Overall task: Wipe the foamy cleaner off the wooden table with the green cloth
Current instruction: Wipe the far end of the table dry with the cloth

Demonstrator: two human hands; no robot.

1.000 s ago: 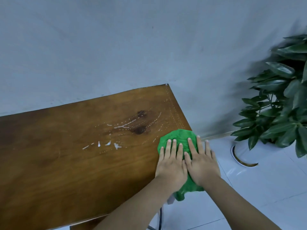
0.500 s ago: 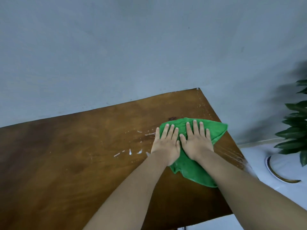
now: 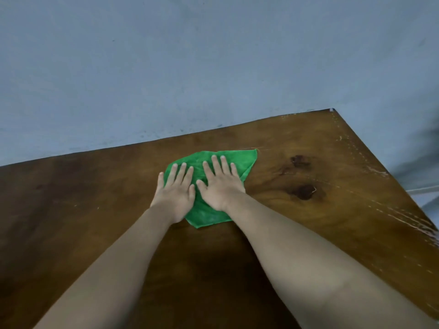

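Note:
The green cloth (image 3: 240,159) lies spread on the wooden table (image 3: 95,210), a little behind the table's middle. My left hand (image 3: 174,193) and my right hand (image 3: 221,186) press flat on it side by side, fingers stretched forward, thumbs nearly touching. Most of the cloth is hidden under my palms; its far right corner and near edge stick out. Thin white streaks of foamy cleaner (image 3: 413,224) remain along the table's right edge. No foam shows to the left of the cloth.
Two dark knots (image 3: 304,192) mark the wood to the right of the cloth. A blue-grey wall (image 3: 190,67) runs right behind the table's far edge. A strip of pale floor (image 3: 425,198) shows past the table's right edge.
Both hands slid the cloth leftward across the table from near its right edge, over the white foam dabs, which no longer show. The view shifted left and the plant left the frame.

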